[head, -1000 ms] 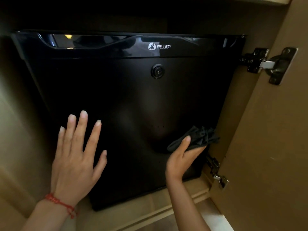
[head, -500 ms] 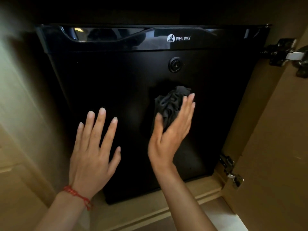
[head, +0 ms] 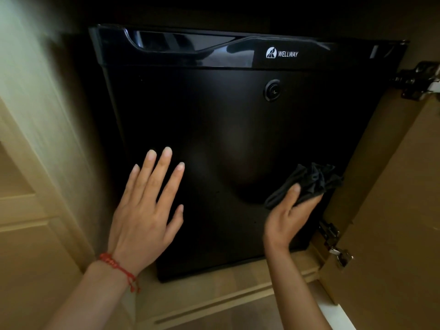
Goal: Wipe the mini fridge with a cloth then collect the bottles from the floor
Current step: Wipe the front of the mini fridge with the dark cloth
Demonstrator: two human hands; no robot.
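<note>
Cabinet door close beside fridge's right

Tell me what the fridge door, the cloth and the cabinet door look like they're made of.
Mini fridge door: smooth black panel, plastic or painted metal, can't tell; its top band is glossy and shows reflections. Cloth: soft dark fabric, bunched into folds under the right hand. Cabinet door: matte light-brown wood or laminate, with metal hinges.

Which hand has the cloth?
The right hand, pressing the black cloth to the mini fridge door's lower right; the left hand, with the red bracelet, is flat and empty.
</note>
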